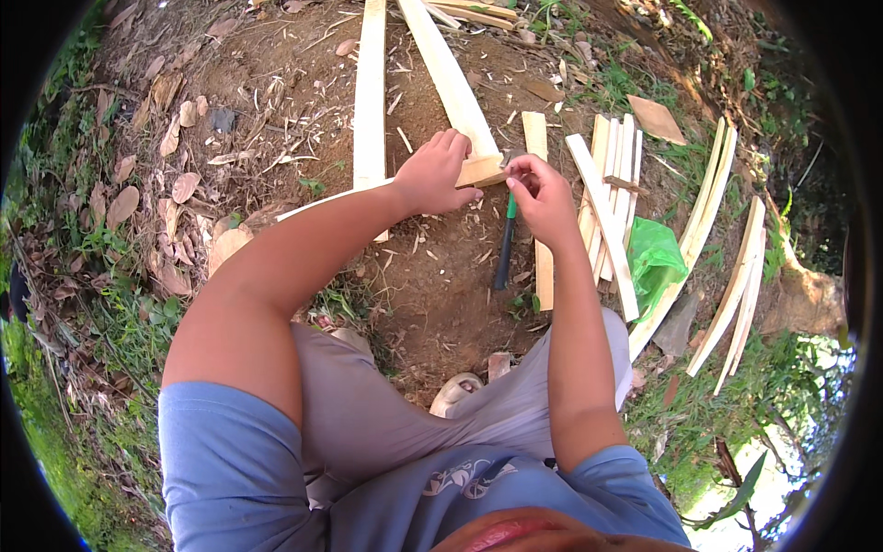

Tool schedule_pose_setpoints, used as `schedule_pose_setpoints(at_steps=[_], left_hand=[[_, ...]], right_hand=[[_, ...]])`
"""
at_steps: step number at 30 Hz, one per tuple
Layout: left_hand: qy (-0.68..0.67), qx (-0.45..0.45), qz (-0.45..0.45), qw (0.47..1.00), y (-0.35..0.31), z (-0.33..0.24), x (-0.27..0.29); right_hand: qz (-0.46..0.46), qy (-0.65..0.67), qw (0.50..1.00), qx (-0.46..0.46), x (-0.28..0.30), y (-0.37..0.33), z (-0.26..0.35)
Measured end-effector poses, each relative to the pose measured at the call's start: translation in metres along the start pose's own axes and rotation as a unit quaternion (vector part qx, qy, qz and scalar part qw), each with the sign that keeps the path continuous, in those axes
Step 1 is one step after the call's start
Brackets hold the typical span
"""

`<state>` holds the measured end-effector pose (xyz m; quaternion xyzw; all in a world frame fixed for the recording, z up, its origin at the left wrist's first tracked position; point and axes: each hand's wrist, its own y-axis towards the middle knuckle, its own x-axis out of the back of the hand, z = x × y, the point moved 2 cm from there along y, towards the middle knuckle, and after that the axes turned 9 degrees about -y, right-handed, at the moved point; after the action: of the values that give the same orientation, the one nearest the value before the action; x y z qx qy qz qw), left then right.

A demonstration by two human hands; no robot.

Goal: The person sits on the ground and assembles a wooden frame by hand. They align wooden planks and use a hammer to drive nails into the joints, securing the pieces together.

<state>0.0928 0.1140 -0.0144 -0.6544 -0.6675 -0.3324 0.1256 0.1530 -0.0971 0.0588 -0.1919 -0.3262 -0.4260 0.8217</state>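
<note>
My left hand [434,173] is closed around a pale wooden strip [483,171] that lies crosswise and runs back under my left forearm. The strip's right end meets the near end of a long slanting board [451,83]. At that end my right hand [543,198] has thumb and fingers pinched together; whatever they hold is too small to make out. Just below the pinch, a hammer [505,244] with a green and black handle rests on the soil, its head mostly hidden. A second long board [370,101] extends away under the strip, left of the slanting one.
Several loose wooden strips [602,202] lie to the right, with a green plastic bag [655,262] beside them. Further right are curved-looking strips [736,285]. Dry leaves [121,207] and wood shavings litter the brown soil. My shoe [455,394] shows between my bent legs.
</note>
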Motion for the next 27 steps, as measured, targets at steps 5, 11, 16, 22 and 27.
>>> schedule_pose_setpoints(at_steps=[5,11,16,22,27], left_hand=[[0.001,0.035,0.027,0.999,-0.005,0.005,0.000],[0.004,0.011,0.016,1.000,-0.008,0.007,-0.004],[-0.008,0.018,0.016,1.000,-0.008,0.007,-0.003],[-0.015,0.024,0.028,0.999,-0.007,0.008,-0.003],[-0.016,-0.002,0.004,1.000,-0.009,0.008,-0.003]], right_hand=[[-0.045,-0.018,0.998,0.032,-0.032,0.017,0.011],[-0.076,-0.032,0.996,0.040,-0.035,0.023,0.002],[-0.074,-0.018,0.997,0.027,-0.037,0.026,-0.012],[-0.070,-0.026,0.997,0.034,-0.037,0.028,-0.017],[-0.069,-0.016,0.997,0.021,-0.038,0.027,-0.016]])
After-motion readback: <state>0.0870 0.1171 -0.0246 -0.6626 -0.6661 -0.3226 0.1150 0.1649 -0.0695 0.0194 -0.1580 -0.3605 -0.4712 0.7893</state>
